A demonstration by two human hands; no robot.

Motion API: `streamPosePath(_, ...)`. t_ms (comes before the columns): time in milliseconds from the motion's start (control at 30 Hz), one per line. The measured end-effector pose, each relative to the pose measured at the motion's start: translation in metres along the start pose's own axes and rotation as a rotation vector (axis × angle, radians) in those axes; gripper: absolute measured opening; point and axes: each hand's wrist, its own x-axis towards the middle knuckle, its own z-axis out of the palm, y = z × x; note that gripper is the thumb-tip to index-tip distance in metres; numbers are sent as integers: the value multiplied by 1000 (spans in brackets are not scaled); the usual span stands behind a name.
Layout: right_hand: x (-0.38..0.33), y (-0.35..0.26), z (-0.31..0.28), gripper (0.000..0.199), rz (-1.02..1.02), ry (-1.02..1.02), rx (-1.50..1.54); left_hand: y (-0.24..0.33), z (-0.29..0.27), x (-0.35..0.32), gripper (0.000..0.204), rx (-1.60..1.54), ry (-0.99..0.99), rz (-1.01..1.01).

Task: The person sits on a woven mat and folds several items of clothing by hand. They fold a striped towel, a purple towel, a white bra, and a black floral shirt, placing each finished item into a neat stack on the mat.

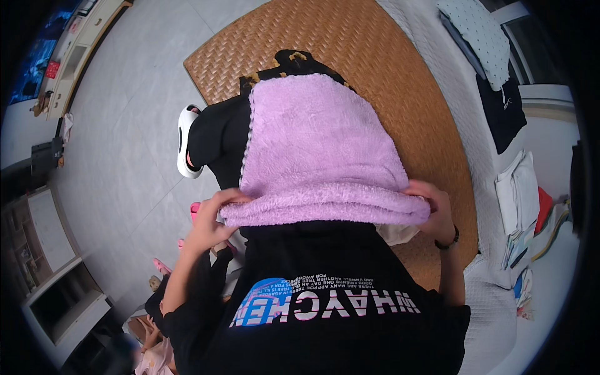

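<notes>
A fluffy lilac towel (319, 150) is folded into a thick pad and lies over black clothing (215, 134) on a woven straw mat (400, 81). My left hand (209, 222) grips the near left corner of the fold. My right hand (434, 206), with a dark band at the wrist, grips the near right corner. Both hands hold the folded near edge just above my black printed shirt (325, 300). A black garment with gold trim (294, 61) pokes out beyond the towel's far edge.
A white quilted bed cover (450, 69) borders the mat on the right, with a dotted pillow (481, 34), a dark garment (503, 112) and folded clothes (519, 194). A white slipper (184, 140) lies on the grey tile floor (131, 112). Cabinets stand at left.
</notes>
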Motion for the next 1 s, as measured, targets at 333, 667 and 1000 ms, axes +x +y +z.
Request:
streamPosePath(333, 5, 41, 28, 46, -213, -299, -228, -8, 8, 18, 41, 213, -414, 243)
streamPosePath(667, 178, 138, 31, 26, 184, 481, 610, -72, -6, 215, 29, -390, 366, -93)
streamPosePath(1000, 184, 152, 44, 32, 300, 613, 393, -104, 6, 243, 27, -330, 342, -52)
